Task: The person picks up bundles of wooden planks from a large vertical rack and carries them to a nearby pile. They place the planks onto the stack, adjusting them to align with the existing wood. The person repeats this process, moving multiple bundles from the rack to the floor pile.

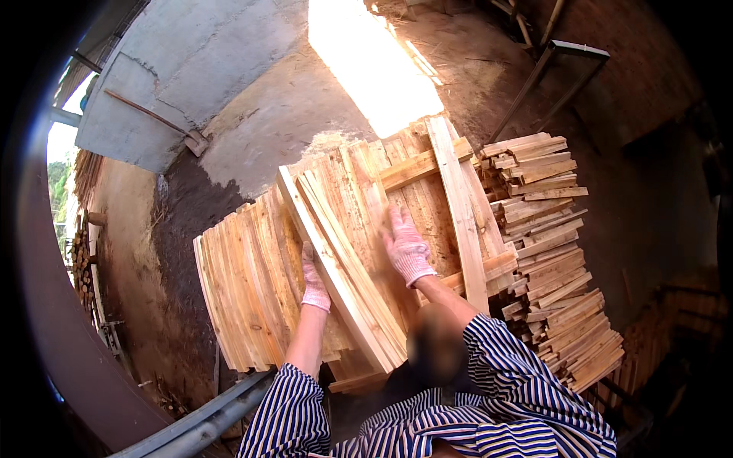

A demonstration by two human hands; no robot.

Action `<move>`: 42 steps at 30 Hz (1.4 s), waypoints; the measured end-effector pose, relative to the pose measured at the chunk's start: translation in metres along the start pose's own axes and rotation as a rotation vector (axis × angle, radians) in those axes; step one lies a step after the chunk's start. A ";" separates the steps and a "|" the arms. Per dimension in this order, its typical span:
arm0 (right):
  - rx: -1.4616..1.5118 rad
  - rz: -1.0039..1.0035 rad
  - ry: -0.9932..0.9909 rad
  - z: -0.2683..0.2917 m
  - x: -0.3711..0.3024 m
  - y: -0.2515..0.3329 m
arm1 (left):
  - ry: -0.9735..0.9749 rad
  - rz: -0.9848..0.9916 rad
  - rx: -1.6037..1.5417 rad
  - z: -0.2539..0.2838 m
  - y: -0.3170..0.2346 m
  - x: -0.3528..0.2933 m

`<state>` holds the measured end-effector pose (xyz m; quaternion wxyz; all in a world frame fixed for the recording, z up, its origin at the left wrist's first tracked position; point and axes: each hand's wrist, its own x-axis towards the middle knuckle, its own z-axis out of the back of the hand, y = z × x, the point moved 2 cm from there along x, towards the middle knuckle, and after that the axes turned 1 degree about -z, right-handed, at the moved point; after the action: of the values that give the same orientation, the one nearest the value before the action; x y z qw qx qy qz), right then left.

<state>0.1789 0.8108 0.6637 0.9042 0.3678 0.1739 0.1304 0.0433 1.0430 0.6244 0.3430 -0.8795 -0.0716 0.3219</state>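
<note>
Several long, narrow wooden boards (340, 263) lie side by side as a slanted bundle across a wider layer of pale planks (248, 282). At the left edge of the bundle is my left hand (314, 284), in a pinkish work glove, its fingers against the outermost board and partly hidden by it. My right hand (407, 248), gloved alike, rests to the right of the bundle. Its fingers are stretched out and slightly blurred over the planks, and I see nothing held in them. Farther right, a pale board (458, 206) lies across two wooden crosspieces.
A tall stack of short wooden slats (553, 252) stands on the right. Close to my left forearm runs a grey metal pipe (206, 427). A metal frame (576, 50) stands at the far right, and a long-handled tool (153, 113) leans on the grey wall (206, 53).
</note>
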 end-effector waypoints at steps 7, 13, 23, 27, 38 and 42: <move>-0.199 -0.257 -0.103 0.090 0.017 -0.108 | 0.065 0.121 -0.143 -0.005 0.013 0.008; -0.251 -0.097 -0.039 0.022 -0.011 -0.038 | 0.118 0.172 -0.069 -0.053 0.008 0.004; 0.902 -0.144 0.451 0.093 -0.095 0.039 | 0.344 0.095 -0.272 -0.168 0.016 -0.019; 0.518 -0.158 0.339 0.115 -0.082 0.019 | 0.371 0.167 -0.229 -0.164 0.023 -0.004; -0.211 0.059 0.232 0.065 -0.056 -0.030 | -0.146 0.043 0.263 -0.145 0.023 0.011; 0.444 0.099 0.030 0.069 -0.049 -0.028 | -0.237 0.107 0.638 -0.218 0.030 -0.003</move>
<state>0.1658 0.7303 0.7005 0.7908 0.5639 0.1935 0.1388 0.1724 0.8981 0.7281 0.5727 -0.6869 0.0394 0.4457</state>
